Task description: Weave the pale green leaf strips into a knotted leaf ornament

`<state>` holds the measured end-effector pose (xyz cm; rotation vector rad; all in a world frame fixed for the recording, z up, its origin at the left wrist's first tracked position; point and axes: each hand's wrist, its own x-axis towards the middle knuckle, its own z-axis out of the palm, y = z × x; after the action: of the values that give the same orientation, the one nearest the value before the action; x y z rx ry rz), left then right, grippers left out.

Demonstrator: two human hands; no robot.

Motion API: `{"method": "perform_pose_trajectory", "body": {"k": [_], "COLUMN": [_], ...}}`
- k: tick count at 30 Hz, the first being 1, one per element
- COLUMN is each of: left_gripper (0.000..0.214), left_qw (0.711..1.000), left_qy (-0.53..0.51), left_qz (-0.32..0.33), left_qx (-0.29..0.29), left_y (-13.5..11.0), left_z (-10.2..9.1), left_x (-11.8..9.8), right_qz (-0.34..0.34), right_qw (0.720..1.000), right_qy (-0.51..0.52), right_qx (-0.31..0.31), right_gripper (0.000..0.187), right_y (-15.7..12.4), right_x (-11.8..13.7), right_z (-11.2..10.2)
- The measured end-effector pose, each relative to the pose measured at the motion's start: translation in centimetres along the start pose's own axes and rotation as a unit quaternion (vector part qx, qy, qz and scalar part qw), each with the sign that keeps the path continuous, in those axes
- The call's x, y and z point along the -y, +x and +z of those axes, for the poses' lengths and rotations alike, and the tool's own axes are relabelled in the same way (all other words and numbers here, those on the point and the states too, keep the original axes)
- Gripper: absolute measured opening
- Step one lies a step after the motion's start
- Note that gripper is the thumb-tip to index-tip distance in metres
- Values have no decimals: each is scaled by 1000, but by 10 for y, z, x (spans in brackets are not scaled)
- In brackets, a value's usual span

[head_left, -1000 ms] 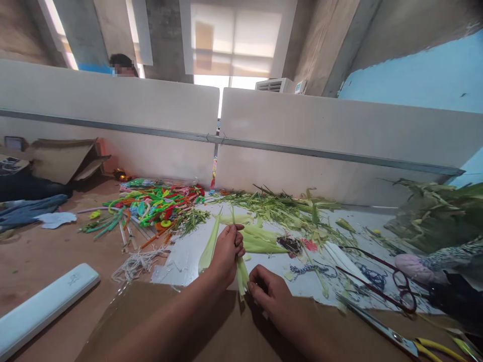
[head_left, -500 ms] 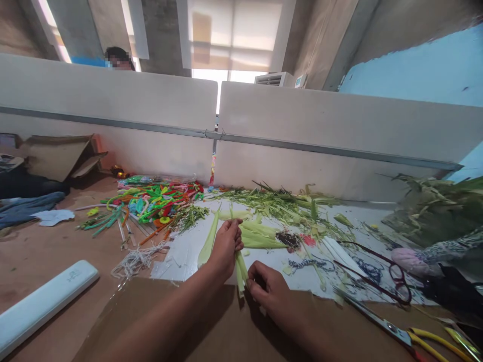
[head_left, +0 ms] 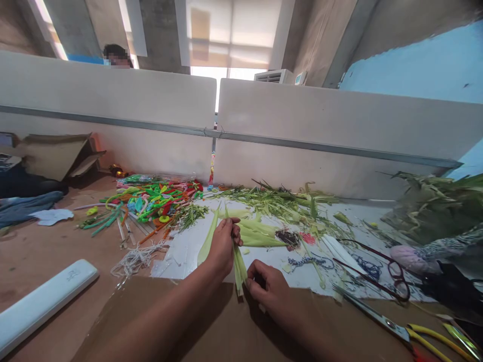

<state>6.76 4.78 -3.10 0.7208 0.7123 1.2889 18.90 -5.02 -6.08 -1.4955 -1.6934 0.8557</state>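
Note:
My left hand (head_left: pixel 223 247) is closed around a folded strip of pale green corn husk (head_left: pixel 239 269), whose lower end hangs down below the fingers. Thumb and forefinger of my right hand (head_left: pixel 269 287) pinch together at the lower right edge of that strip. Behind the left hand, a larger corn husk (head_left: pixel 260 235) lies on a white sheet (head_left: pixel 181 256), with a dark brown tuft of fibres (head_left: pixel 287 237) at its right end. Another pale husk leaf (head_left: pixel 207 244) lies just left of the left hand.
Colourful pipe cleaners (head_left: pixel 162 198) are heaped at the back left, with white string (head_left: pixel 138 259) nearer. Green husk scraps (head_left: pixel 275 198) line the partition (head_left: pixel 302 166). Eyeglasses (head_left: pixel 396 271) and yellow-handled scissors (head_left: pixel 388 324) lie right; a white case (head_left: pixel 49 306) lies left. A person's head shows beyond the partition.
The left hand has shifted slightly, and the strip's lower part looks a little more spread. My right hand stays at its edge. The view has moved very slightly.

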Motion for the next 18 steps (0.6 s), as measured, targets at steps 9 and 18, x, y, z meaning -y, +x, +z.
{"method": "perform_pose_trajectory", "body": {"k": [9, 18], "left_gripper": [26, 28], "left_qw": [1000, 1000], "left_qy": [3, 5], "left_qz": [2, 2], "left_qx": [-8, -11], "left_y": [1, 2], "left_z": [1, 0], "left_x": [0, -1], "right_qz": [-17, -2], "right_qw": [1000, 998], "right_qy": [5, 54], "right_qx": [17, -14], "right_gripper": [8, 7], "right_y": [0, 1], "right_x": [-2, -9], "right_z": [0, 3]}}
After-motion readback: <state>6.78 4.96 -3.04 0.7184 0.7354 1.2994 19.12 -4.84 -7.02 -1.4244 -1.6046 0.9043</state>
